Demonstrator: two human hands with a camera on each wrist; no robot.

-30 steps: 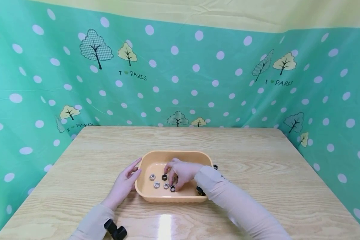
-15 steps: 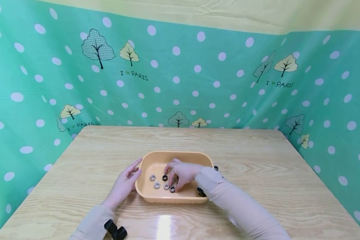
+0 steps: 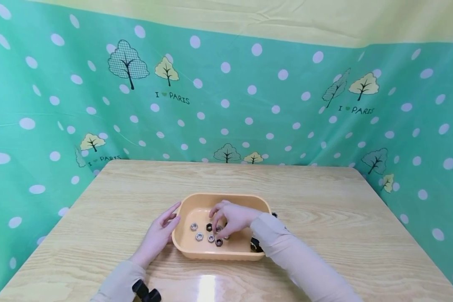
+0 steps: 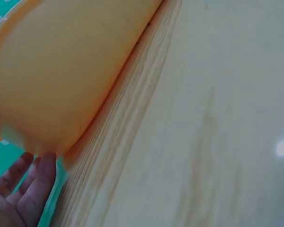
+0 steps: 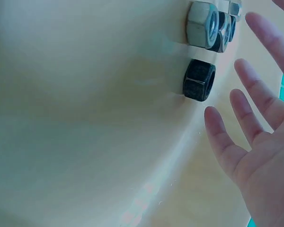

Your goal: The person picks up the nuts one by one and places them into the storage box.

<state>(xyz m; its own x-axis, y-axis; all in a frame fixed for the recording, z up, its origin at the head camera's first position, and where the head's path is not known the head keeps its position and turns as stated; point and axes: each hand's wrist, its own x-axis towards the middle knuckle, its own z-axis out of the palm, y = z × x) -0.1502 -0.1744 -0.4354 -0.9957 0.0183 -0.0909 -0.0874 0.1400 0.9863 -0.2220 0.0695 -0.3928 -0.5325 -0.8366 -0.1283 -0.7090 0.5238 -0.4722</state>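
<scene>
A peach-coloured plastic basin [image 3: 222, 255] sits on the table with several hex nuts in it. Silver nuts [image 3: 199, 237] and a black nut [image 3: 209, 227] lie toward its left half. My left hand [image 3: 154, 239] is at the basin's left end, its fairly straight fingers against the outer wall. Inside the basin, my right hand [image 3: 237, 218] hovers just over the nuts. In the right wrist view its fingers [image 5: 250, 75] are spread and hold nothing. Beside them stand a silver nut [image 5: 199, 26] and a dark nut [image 5: 195, 81]. Part of the nuts is hidden under the right hand.
The wooden table [image 3: 317, 193] runs out on all sides of the basin. A green dotted curtain [image 3: 256, 105] hangs behind it and along both sides. Black camera mounts [image 3: 146, 291] sit on the wrists; the right one dips into the basin.
My right hand has risen slightly and its fingers have come away from the nuts, so more nuts show beneath it. The left hand stays at the basin. The head view has shifted a little.
</scene>
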